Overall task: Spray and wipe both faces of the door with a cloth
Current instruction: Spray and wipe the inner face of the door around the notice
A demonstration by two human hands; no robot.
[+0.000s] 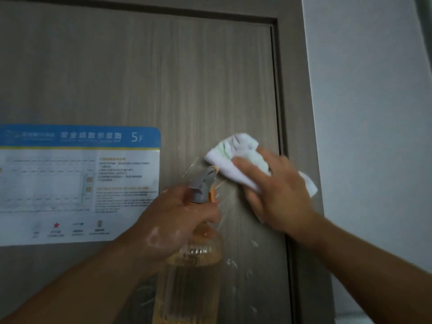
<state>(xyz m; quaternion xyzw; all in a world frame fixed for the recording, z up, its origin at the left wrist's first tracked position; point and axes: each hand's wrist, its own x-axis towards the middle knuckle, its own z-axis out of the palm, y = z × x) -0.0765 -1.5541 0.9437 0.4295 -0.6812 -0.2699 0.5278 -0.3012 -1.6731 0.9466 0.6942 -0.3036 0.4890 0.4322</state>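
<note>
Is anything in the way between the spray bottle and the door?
Nothing visible is. The clear spray bottle with orange liquid and grey nozzle, gripped by the left hand, faces bare brown wooden door. The white-and-green cloth in the right hand lies just right of the nozzle; the blue-and-white poster is left.

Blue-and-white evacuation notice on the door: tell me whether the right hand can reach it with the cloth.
Probably yes, though not straight across: the left hand gripping the clear amber spray bottle sits between the right hand with its white cloth and the notice.
</note>
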